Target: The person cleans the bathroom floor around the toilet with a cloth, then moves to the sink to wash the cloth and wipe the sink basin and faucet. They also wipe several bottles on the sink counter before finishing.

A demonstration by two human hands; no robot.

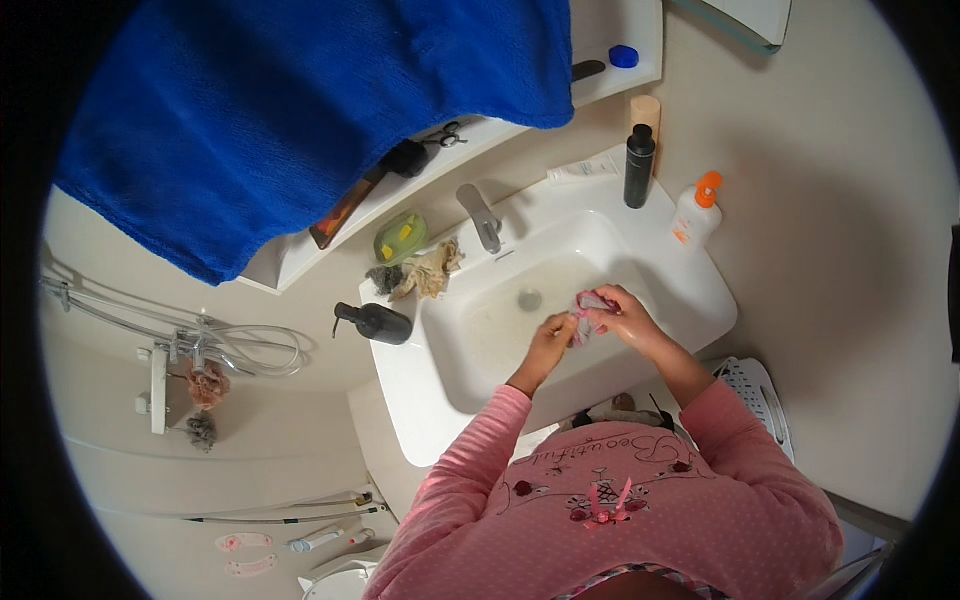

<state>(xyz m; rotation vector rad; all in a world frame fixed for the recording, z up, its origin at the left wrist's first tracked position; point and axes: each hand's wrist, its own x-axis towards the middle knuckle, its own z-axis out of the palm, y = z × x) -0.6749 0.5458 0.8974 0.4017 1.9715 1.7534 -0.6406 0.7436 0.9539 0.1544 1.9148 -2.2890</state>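
A small pink and grey cloth item [584,318] is stretched between my two hands over the white washbasin [409,420]. The fingers of my left hand [553,342] pinch its near left edge. My right hand [624,319] grips its upper right part, with the pink rim folded near the thumb. Cloudy water stands in the bowl below, and the round drain [529,300] shows through it. Behind the bowl is the metal faucet [480,217]. Which kind of garment or cloth it is, I cannot tell.
A black pump bottle [373,324], a crumpled beige cloth [429,271] and a green soap dish [401,238] stand left of the faucet. To the right are a black bottle [639,169] and an orange-capped white bottle [697,210]. A blue towel [322,112] hangs over the shelf.
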